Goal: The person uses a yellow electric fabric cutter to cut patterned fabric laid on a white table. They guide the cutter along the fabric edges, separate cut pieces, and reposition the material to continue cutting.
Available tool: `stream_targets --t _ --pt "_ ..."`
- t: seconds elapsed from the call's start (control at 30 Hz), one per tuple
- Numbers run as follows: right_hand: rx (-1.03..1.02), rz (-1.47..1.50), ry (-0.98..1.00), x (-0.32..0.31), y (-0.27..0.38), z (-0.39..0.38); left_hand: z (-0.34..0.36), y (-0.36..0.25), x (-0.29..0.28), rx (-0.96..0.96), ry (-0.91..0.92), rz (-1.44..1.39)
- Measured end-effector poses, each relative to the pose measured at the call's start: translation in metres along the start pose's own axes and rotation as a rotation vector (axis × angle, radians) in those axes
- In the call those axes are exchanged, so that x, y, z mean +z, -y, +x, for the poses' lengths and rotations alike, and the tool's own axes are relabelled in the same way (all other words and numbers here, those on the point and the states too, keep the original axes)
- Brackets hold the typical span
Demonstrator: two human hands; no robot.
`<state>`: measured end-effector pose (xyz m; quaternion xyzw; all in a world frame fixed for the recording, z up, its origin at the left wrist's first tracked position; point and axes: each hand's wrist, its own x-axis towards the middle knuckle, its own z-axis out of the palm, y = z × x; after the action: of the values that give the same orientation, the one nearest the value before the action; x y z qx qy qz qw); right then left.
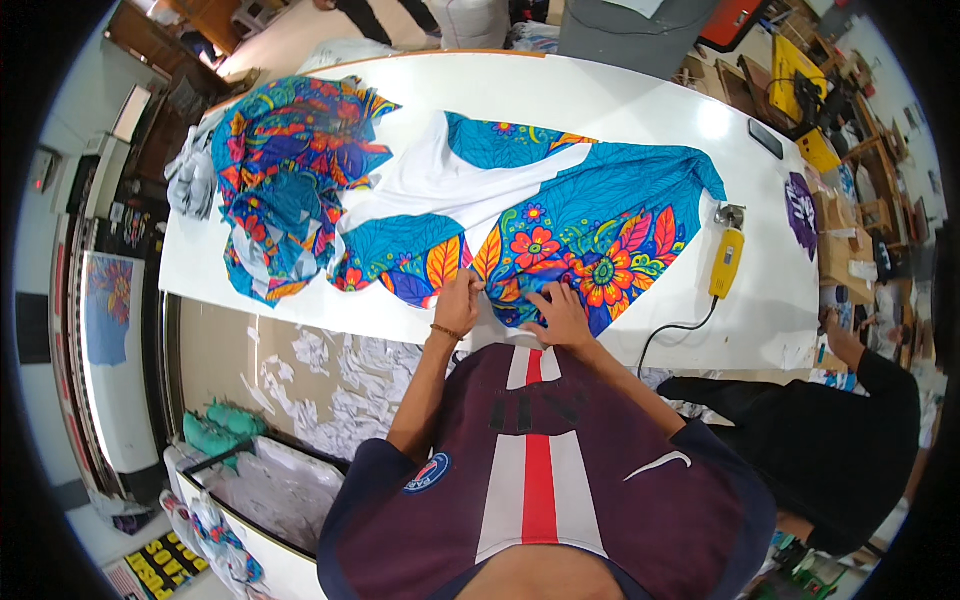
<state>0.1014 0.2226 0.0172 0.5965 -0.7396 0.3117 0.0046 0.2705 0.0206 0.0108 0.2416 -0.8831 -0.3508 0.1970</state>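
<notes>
A printed fabric (600, 215) in teal with bright flowers and leaves lies spread on the white table, with a white part at its middle. At its near edge my left hand (460, 305) is closed in a pinch on the fabric. Just to the right, my right hand (563, 315) rests on the same near edge, its thumb and fingers apart over slightly bunched cloth. Farther left sits a heap of cut floral fabric pieces (285, 180). A yellow electric cutter (727, 265) with a metal head lies right of the spread fabric, its black cord running off the near edge.
A dark phone (766, 138) and a purple cloth (801, 215) lie at the table's (420, 95) right end. Grey bundled cloth (190, 180) sits at the far left. White scraps (365, 385) litter the floor below. A person in black (830, 450) is close on my right.
</notes>
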Motion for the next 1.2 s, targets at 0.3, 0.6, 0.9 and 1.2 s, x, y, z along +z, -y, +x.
stream_targets --t 0.3,0.6,0.9,1.2 --pt "0.313 0.536 0.354 -0.166 -0.004 0.046 0.052 0.005 -0.057 -0.028 0.175 0.48" --pt "-0.131 -0.088 -0.617 -0.343 0.016 0.036 0.15 0.006 -0.186 -0.164 -0.929 -0.342" --pt "-0.007 -0.114 -1.057 -0.418 -0.071 0.058 0.152 -0.112 -0.338 0.308 -1.114 -0.629" --pt "0.499 1.303 -0.503 -0.338 -0.159 0.169 0.271 -0.046 -0.307 -0.141 -0.532 0.39"
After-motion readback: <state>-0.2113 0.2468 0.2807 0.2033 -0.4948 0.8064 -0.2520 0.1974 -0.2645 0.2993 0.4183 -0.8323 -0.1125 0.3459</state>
